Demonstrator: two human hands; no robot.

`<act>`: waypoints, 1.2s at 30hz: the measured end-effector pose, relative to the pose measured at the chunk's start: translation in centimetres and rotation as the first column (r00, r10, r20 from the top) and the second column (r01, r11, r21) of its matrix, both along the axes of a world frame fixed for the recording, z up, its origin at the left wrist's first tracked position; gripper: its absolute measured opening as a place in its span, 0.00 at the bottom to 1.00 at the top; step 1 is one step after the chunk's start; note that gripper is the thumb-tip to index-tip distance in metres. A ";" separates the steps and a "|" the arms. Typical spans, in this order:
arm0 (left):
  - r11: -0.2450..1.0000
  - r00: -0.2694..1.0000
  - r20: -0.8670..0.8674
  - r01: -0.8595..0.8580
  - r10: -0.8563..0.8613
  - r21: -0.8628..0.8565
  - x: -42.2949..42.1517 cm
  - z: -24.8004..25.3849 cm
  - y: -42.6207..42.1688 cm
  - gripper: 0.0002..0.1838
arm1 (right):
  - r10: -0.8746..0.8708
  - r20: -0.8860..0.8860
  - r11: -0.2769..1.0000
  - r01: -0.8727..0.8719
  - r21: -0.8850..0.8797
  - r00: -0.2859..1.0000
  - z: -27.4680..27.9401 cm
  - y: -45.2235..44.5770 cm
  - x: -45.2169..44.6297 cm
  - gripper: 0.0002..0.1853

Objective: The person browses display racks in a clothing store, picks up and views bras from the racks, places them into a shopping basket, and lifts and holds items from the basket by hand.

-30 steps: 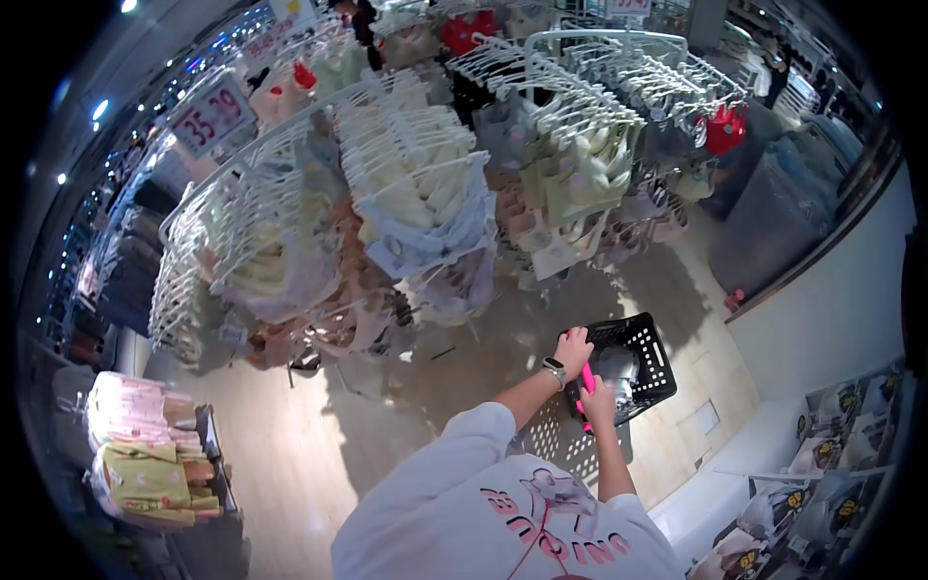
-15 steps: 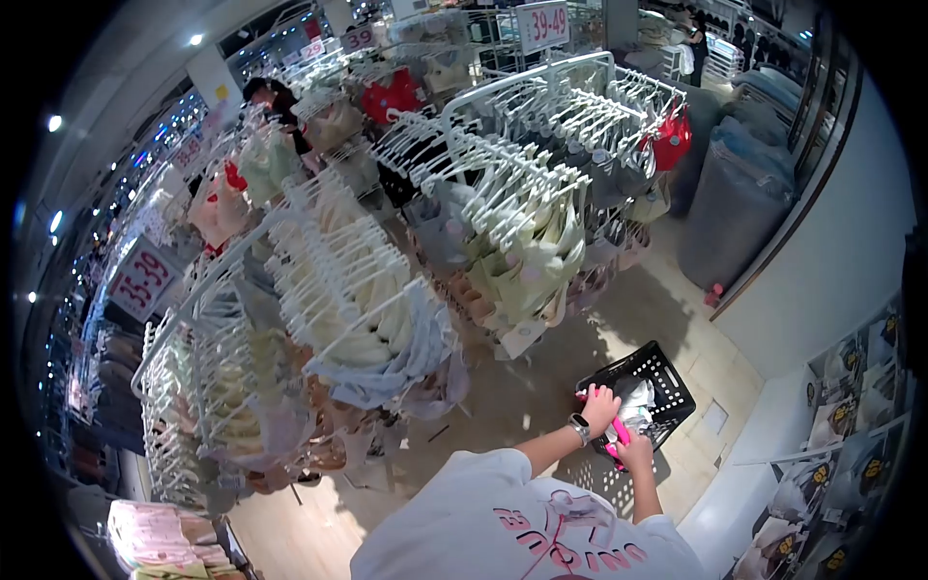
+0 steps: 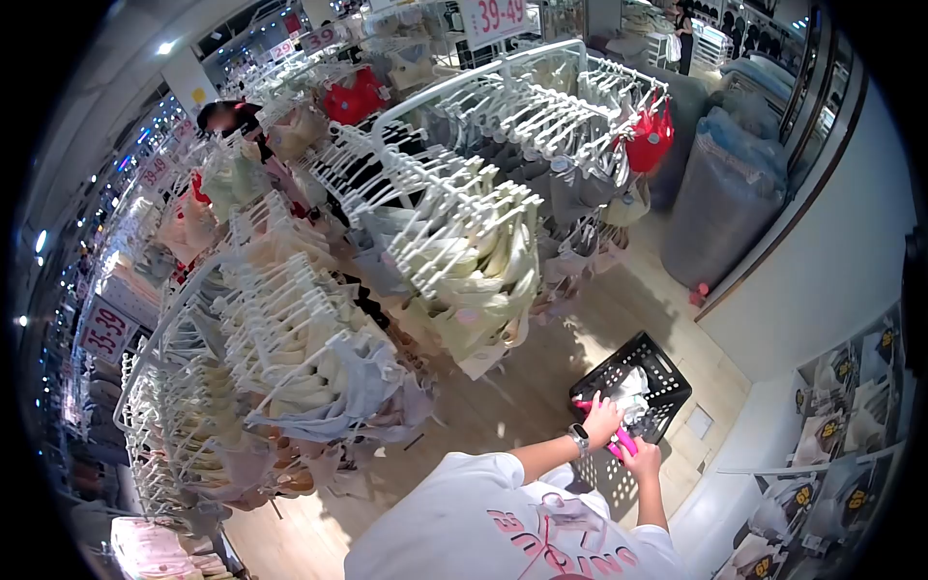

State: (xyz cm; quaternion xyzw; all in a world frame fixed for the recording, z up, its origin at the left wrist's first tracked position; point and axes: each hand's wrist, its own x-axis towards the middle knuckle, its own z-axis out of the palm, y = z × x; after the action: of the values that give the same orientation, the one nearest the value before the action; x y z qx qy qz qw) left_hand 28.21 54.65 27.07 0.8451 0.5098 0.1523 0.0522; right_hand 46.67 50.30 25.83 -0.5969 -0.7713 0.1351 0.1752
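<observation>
A black perforated shopping basket (image 3: 669,377) with pink handles (image 3: 625,445) hangs low in front of me, to the right of the clothes racks. My left hand (image 3: 602,420), with a watch on its wrist, is closed on the pink handle. Lower and to the right, my right hand (image 3: 642,459) also grips the pink handle. White and grey packaged goods (image 3: 633,391) lie inside the basket; their kind is too small to make out. My hands hide part of the basket's near side.
Racks of bras on white hangers (image 3: 474,261) crowd the left and middle. Packaged goods (image 3: 812,440) line the right wall shelf. A large wrapped bundle (image 3: 725,184) stands by the wall. One person (image 3: 232,121) is behind the racks, another (image 3: 683,39) far back.
The racks have shifted left in view and the nearer ones loom larger. Both hands keep hold of the basket handle. The person behind the racks shows farther left.
</observation>
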 end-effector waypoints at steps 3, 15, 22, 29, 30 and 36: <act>0.997 0.999 0.019 -0.043 0.044 -0.058 2.8 -0.5 2.5 0.18 | 0.026 -0.016 0.999 -0.025 0.039 1.000 0.2 3.1 2.1 0.23; 0.990 0.990 0.040 -0.135 0.137 -0.039 10.4 0.2 11.5 0.12 | 0.141 -0.020 0.987 -0.139 0.075 0.990 0.9 13.6 9.9 0.20; 0.988 0.990 0.061 -0.120 0.126 -0.095 12.4 -0.7 15.8 0.16 | 0.067 -0.041 0.996 -0.064 0.055 0.997 1.2 17.4 12.3 0.18; 0.984 0.987 0.142 -0.056 0.080 -0.169 13.5 -0.9 19.3 0.21 | 0.069 -0.040 0.991 -0.064 0.116 0.997 0.3 21.4 13.6 0.15; 0.980 0.985 0.164 -0.024 0.057 -0.200 13.4 -0.9 19.7 0.23 | 0.062 -0.040 0.991 -0.057 0.123 0.997 0.4 21.8 13.7 0.15; 0.819 0.930 0.354 0.276 -0.096 -0.503 11.4 -1.0 25.1 0.21 | -0.125 0.085 0.941 0.145 -0.305 0.989 2.2 25.4 13.9 0.22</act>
State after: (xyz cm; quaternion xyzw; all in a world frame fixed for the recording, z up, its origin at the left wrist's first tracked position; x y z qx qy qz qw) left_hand 39.62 79.73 26.03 0.8063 0.4306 0.1272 0.3850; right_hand 60.56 75.69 28.00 -0.6724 -0.7030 0.2229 0.0632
